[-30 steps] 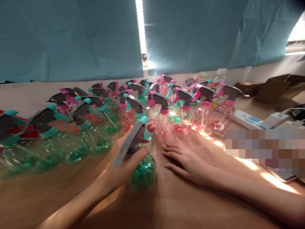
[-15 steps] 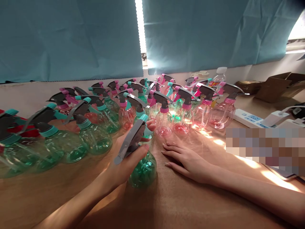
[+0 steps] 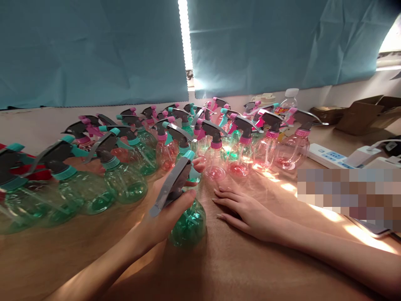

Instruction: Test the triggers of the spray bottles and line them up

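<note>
My left hand (image 3: 171, 209) is wrapped round the neck of a green spray bottle (image 3: 189, 225), which stands upright on the wooden table (image 3: 250, 267). Its grey trigger head tilts toward me above my thumb. Resting flat on the table to the right of that bottle, my right hand (image 3: 241, 207) holds nothing, with its fingers apart. Just beyond it stand pink spray bottles, the nearest being a clear pink spray bottle (image 3: 215, 167). Several green spray bottles line the left side, among them a green spray bottle (image 3: 125, 184) close to my left wrist.
More pink and green spray bottles crowd the back of the table against the wall. To the right are a white power strip (image 3: 326, 155) with a plugged-in charger (image 3: 361, 155), a flat device (image 3: 372, 229), a cardboard box (image 3: 360, 115) and a capped clear bottle (image 3: 288, 100). Blue-green curtains (image 3: 94, 50) hang behind.
</note>
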The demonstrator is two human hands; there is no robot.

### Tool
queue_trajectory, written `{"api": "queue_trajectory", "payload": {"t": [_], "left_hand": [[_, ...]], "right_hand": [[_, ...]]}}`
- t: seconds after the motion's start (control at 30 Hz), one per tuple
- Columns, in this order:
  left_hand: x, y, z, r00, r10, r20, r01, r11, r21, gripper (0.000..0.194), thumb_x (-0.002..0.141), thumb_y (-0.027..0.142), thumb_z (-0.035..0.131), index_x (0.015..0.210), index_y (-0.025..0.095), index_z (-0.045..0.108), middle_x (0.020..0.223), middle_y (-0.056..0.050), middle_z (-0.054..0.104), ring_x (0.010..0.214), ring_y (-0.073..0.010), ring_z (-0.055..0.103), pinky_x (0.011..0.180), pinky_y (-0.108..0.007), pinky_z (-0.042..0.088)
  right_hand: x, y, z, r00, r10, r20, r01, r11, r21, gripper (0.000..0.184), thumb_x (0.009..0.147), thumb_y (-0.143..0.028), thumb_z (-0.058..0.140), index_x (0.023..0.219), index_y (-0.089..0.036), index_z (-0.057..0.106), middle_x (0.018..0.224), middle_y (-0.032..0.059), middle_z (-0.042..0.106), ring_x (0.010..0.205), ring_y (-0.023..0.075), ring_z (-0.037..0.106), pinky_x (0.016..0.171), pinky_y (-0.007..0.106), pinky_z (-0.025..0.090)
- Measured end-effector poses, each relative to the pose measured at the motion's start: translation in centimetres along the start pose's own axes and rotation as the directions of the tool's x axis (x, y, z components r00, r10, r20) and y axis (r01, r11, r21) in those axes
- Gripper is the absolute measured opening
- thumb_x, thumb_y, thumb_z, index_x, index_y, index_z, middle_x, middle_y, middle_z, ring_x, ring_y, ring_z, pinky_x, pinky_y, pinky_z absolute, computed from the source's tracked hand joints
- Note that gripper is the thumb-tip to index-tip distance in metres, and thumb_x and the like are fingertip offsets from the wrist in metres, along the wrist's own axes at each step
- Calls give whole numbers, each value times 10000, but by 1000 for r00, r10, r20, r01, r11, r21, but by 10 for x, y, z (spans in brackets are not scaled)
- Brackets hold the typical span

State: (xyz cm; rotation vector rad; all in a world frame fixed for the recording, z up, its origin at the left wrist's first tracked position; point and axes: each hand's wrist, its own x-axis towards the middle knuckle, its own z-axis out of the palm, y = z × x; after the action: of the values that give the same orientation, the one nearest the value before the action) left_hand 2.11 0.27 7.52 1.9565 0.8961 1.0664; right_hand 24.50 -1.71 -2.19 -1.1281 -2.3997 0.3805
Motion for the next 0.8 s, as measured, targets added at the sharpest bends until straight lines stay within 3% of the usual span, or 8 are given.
{"api": "queue_trajectory", "payload": {"t": [0.43, 0.8], "left_hand": [[0, 2, 1, 1000, 16, -3, -16, 999, 28, 394, 816, 198, 549, 1194, 247, 649, 1367, -45, 604, 1204, -284, 583, 906, -396, 562], [0, 9, 2, 999, -48, -21, 49, 998, 33, 417, 800, 201, 547, 1203, 252, 641, 1358, -37, 608, 1216, -290, 570, 916, -402, 549]], "right_hand": [[0, -1, 0, 1000, 0, -18, 1, 1000, 24, 415, 976, -353, 492, 1305, -119, 591, 1360, 160, 595, 1314, 271, 505, 1097, 461, 436], [-1, 0, 0, 999, -7, -38, 8, 1000, 27, 404, 973, -358, 501, 1308, -151, 592, 1357, 145, 600, 1315, 267, 507, 1098, 460, 437]]}}
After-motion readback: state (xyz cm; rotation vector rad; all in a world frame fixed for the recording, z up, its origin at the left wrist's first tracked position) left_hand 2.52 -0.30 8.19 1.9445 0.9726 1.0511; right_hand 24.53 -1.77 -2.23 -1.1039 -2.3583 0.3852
